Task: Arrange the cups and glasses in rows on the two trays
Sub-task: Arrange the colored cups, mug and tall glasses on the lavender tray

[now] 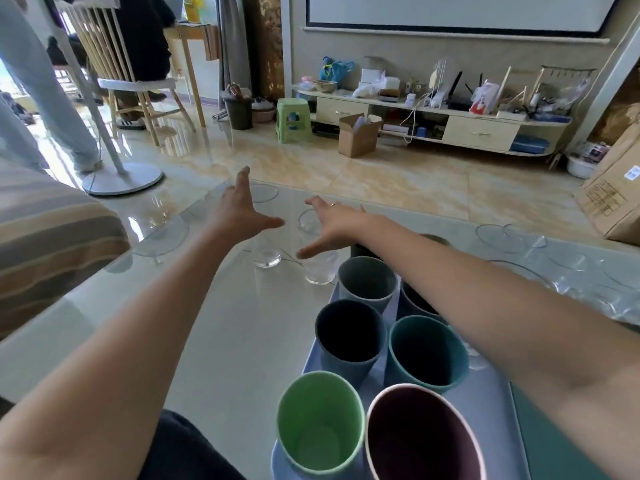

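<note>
Both my arms reach out over a glass table. My left hand (239, 213) is spread wide and holds nothing. My right hand (332, 225) is also spread and bare, a ring on one finger. Below and between them stand clear glasses: one (266, 256) under the left thumb, one (320, 270) under the right thumb, another (308, 221) farther back. On a blue tray (491, 393) stand several plastic cups in two rows: green (320, 422), maroon (420, 436), dark blue (350, 336), teal (427, 351), grey (367, 282). My right arm hides part of the tray.
A dark green tray edge (554, 441) lies at the right. Glass lids or plates (498, 237) sit on the table's (225, 327) far right and one (162, 237) at the left. Beyond are a fan base (123, 180), a person's legs, chairs, a green stool and a TV cabinet.
</note>
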Available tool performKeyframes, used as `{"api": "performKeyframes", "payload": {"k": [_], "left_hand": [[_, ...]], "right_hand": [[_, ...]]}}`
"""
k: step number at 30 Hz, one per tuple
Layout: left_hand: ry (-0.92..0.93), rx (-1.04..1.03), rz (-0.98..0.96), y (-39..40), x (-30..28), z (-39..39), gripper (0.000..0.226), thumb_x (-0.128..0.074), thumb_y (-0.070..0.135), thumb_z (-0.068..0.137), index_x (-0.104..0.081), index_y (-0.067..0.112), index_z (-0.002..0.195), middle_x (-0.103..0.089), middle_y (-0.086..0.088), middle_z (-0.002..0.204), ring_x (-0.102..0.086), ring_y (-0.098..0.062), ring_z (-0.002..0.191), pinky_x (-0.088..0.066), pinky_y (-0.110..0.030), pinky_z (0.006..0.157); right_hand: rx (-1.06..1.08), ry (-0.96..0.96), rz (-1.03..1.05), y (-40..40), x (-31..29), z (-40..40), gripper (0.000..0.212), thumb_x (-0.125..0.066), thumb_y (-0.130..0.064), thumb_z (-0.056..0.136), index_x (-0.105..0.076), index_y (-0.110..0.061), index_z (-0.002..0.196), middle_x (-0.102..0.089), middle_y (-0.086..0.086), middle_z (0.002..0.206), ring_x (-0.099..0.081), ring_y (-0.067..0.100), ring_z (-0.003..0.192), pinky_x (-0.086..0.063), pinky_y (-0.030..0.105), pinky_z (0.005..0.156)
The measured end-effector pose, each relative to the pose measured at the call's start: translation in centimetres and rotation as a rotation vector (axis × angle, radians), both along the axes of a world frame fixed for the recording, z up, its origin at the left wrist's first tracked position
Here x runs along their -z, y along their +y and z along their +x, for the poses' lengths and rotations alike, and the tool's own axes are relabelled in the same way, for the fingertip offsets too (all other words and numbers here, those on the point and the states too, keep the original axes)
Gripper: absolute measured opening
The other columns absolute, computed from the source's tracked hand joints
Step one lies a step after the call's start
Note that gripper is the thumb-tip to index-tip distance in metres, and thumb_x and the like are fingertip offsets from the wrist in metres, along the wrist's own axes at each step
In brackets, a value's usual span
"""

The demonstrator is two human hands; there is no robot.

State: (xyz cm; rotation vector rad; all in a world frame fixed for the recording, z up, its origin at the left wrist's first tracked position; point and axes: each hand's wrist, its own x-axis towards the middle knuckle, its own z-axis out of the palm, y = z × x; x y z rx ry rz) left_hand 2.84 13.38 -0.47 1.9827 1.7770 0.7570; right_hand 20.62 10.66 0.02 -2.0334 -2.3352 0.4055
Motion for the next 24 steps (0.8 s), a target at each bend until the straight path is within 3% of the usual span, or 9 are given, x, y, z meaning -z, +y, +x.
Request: {"api": "performKeyframes", "payload": {"k": [4,10,16,19,24], "left_hand": [[-0.126,-0.004,-0.074,1.5,1.0,0.5,0.11,-0.082,0.04,0.064,-0.015,0.02,0.148,-0.034,-0.014,0.148,-0.035,-0.031,0.135,-0.033,-0.04,0.109],[-0.331,-0.153,-0.055,2.9,2.3,1.1,0.092,-0.084,0.035,0.062,-0.034,0.011,0.135,-0.05,-0.015,0.13,-0.048,-0.031,0.122,-0.043,-0.04,0.101],[-0.3,-0.256,0.07,1.3,0.9,0.7,0.078,-0.083,0.042,0.061,-0.049,0.009,0.122,-0.06,-0.011,0.121,-0.057,-0.026,0.111,-0.046,-0.036,0.092],[-0.276,-0.285,0.219,-0.5,-2.0,1.1,0.072,-0.08,0.047,0.061,-0.05,0.015,0.119,-0.066,-0.005,0.115,-0.061,-0.025,0.105,-0.049,-0.037,0.086],[-0.232,-0.209,0.418,-5.1,-7.0,3.4,0.067,-0.077,0.049,0.063,-0.051,0.018,0.117,-0.067,0.003,0.11,-0.062,-0.02,0.098,-0.041,-0.029,0.071]], "right_hand": [[0.027,0.128,0.041,0.2,1.0,-0.1,0.101,-0.081,-0.044,0.066,-0.022,-0.02,0.145,-0.03,0.014,0.147,-0.043,0.032,0.128,-0.038,0.039,0.104],[0.058,0.269,0.137,-0.3,1.5,-0.1,0.095,-0.085,-0.036,0.062,-0.035,-0.017,0.14,-0.038,0.011,0.139,-0.051,0.03,0.118,-0.045,0.035,0.094],[0.052,0.337,0.341,-1.8,0.7,-0.2,0.094,-0.085,-0.036,0.061,-0.036,-0.019,0.14,-0.037,0.013,0.14,-0.046,0.03,0.123,-0.04,0.036,0.101],[0.101,0.409,0.506,-3.2,-1.6,0.6,0.093,-0.084,-0.039,0.062,-0.037,-0.022,0.14,-0.041,0.01,0.137,-0.048,0.027,0.121,-0.041,0.033,0.097],[0.202,0.515,0.715,-7.5,-5.3,3.7,0.097,-0.082,-0.05,0.059,-0.037,-0.025,0.141,-0.047,0.008,0.132,-0.05,0.019,0.116,-0.044,0.028,0.091]]}}
